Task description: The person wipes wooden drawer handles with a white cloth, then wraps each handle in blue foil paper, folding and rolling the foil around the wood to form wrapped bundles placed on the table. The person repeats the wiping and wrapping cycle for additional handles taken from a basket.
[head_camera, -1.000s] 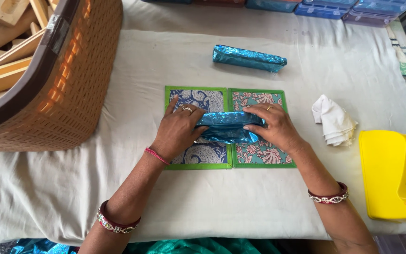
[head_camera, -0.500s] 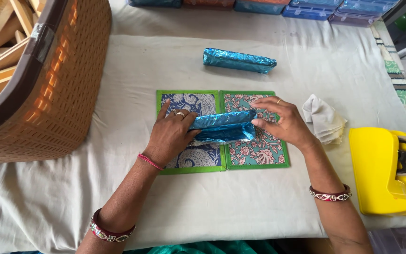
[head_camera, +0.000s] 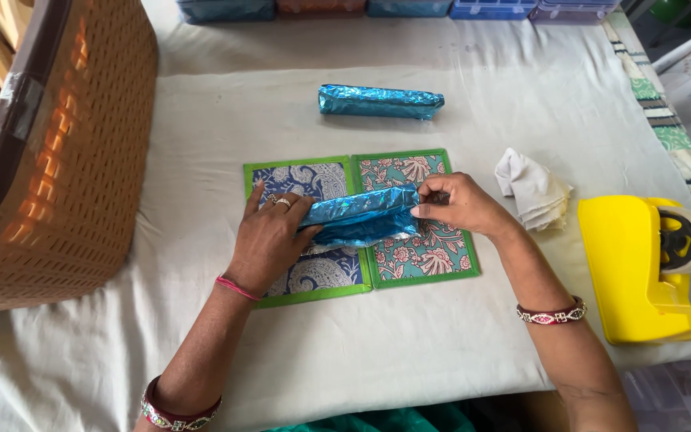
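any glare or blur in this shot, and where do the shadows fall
Head view: sharp overall, soft daylight. Mild sheen on the blue foil-wrapped package held between the left hand and right hand, and on the finished foil package. Faint shadows under the hands; orange glow through the woven basket.

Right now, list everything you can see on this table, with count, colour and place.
foil bundle: 1, shiny blue, on the mats under both hands
wrapped foil package: 1, blue, farther back, mid-table
patterned mats: 2, green-edged, side by side, centre
folded cloth: 1, white, right of the mats
tape dispenser: 1, yellow, right edge
woven basket: 1, brown, left, holding wooden pieces
plastic boxes: several, blue and others, far edge
table cloth: 1, white
left hand: pressing the bundle's left end
right hand: pinching its right end
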